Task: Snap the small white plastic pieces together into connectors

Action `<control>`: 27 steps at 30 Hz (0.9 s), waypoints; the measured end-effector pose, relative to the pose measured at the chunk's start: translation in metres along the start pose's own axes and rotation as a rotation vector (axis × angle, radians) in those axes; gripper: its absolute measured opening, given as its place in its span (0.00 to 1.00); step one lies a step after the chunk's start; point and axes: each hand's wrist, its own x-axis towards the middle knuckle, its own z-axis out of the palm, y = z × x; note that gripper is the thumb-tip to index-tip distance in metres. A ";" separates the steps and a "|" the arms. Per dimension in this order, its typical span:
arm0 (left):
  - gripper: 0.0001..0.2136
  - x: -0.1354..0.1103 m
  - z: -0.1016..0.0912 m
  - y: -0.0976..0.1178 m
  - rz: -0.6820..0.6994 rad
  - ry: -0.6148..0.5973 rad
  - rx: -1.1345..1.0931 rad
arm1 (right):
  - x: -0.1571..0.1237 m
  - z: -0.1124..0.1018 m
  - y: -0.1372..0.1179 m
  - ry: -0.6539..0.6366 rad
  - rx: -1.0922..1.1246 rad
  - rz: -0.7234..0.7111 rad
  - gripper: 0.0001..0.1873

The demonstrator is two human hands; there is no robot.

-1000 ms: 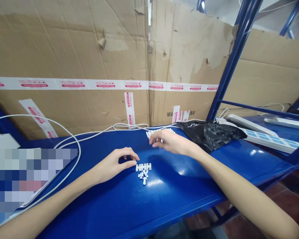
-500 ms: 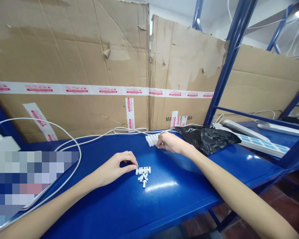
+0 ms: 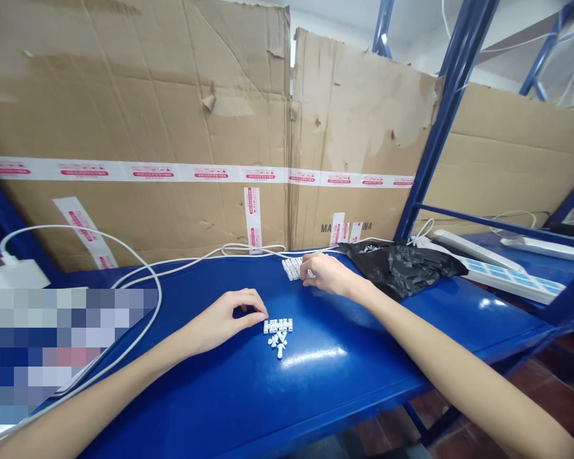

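Observation:
My left hand [image 3: 232,317] rests low over the blue shelf, thumb and fingertips pinched together at the left end of a short row of small white plastic pieces [image 3: 278,326]. Whatever lies between those fingertips is too small to make out. Just in front of the row is a loose little heap of white plastic parts [image 3: 279,342]. Farther back, my right hand [image 3: 326,273] has its fingers closed at the right end of a larger group of white plastic pieces [image 3: 291,268]. Its fingers partly cover that group, and a bit of white shows between them.
A crumpled black plastic bag [image 3: 406,268] lies right of my right hand. White cables [image 3: 205,256] run along the cardboard wall [image 3: 172,115]. A white adapter [image 3: 19,274] stands at left. Long white strips [image 3: 511,277] lie beyond the blue post [image 3: 430,159].
The view has shifted slightly to the left. Both hands keep nearly the same places, with the right fingers moving a little at the far group.

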 end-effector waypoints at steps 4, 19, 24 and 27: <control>0.10 -0.001 0.000 0.001 0.010 0.014 -0.011 | 0.001 0.007 0.004 -0.018 0.030 -0.051 0.09; 0.13 -0.005 0.012 0.004 0.293 0.486 0.301 | -0.007 0.022 -0.082 0.228 1.397 0.131 0.20; 0.09 -0.004 0.017 0.006 0.365 0.547 0.400 | -0.007 0.030 -0.085 0.258 1.458 0.152 0.19; 0.08 -0.003 0.018 0.007 0.390 0.560 0.422 | -0.008 0.029 -0.084 0.259 1.450 0.151 0.19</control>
